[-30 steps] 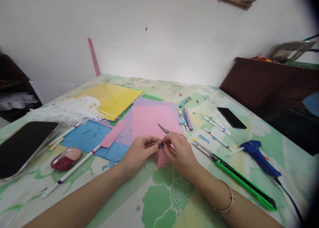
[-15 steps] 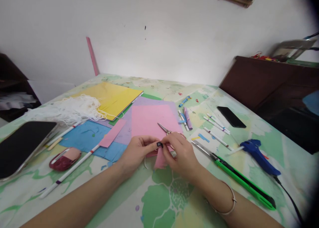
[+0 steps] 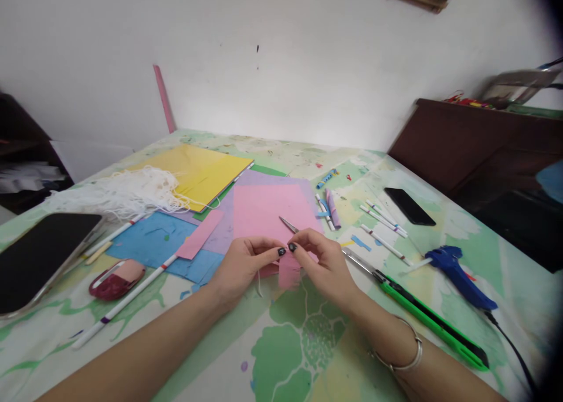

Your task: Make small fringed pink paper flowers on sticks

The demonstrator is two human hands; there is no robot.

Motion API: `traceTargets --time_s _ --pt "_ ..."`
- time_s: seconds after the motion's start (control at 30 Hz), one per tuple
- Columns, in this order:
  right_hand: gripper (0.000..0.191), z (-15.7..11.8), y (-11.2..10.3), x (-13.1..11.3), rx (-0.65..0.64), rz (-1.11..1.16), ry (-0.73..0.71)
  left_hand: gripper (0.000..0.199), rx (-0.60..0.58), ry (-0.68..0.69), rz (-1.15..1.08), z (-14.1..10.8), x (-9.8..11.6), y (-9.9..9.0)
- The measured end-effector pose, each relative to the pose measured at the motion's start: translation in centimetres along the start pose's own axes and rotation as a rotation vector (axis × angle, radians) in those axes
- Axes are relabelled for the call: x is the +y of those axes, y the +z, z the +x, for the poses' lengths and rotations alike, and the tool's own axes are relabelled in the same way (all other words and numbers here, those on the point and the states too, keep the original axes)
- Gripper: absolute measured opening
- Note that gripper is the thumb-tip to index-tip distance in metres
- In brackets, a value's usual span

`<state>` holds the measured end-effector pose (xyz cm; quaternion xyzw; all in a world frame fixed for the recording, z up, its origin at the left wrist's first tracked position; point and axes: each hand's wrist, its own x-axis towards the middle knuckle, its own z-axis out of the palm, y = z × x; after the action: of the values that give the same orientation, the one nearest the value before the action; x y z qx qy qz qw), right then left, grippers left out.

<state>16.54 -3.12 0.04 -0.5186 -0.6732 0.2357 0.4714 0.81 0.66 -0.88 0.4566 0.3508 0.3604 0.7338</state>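
My left hand (image 3: 246, 267) and my right hand (image 3: 323, 264) meet in front of me, thumbs almost touching. Between their pinched fingers is a small pink paper strip (image 3: 289, 273), whose lower edge hangs down and looks fringed. A white string (image 3: 259, 285) dangles just below my left fingers. Behind the hands lies a larger pink paper sheet (image 3: 268, 208) on a purple sheet (image 3: 222, 214). Scissors (image 3: 288, 224) rest on the pink sheet with their tip pointing up and left; my right hand hides their handles.
Right of my hands lie a green box cutter (image 3: 431, 314), a blue glue gun (image 3: 461, 279), several white sticks (image 3: 385, 242) and a phone (image 3: 409, 206). To the left are white yarn (image 3: 127, 191), yellow paper (image 3: 206, 176), blue paper (image 3: 149, 235), a correction tape (image 3: 116, 279) and another phone (image 3: 39, 261).
My right thumb has come up beside the left one at the strip's top edge. The pink strip now faces me more broadly and hangs slightly further right.
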Motion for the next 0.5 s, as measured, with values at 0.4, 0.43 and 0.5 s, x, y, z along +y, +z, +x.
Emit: traceTargets --time_s 0.4,0.43,0.5 --pt "0.010 -0.01 0.02 0.64 -0.068 0.032 -0.023 0.017 0.003 0.023 0.069 0.06 0.08 -0.26" --pt "0.010 0.02 -0.04 0.64 -0.070 0.016 -0.025 0.017 0.000 0.022 0.072 0.06 0.08 -0.30" --pt "0.010 0.09 -0.13 0.65 -0.077 0.003 -0.032 0.019 -0.012 0.028 0.074 0.10 0.10 -0.39"
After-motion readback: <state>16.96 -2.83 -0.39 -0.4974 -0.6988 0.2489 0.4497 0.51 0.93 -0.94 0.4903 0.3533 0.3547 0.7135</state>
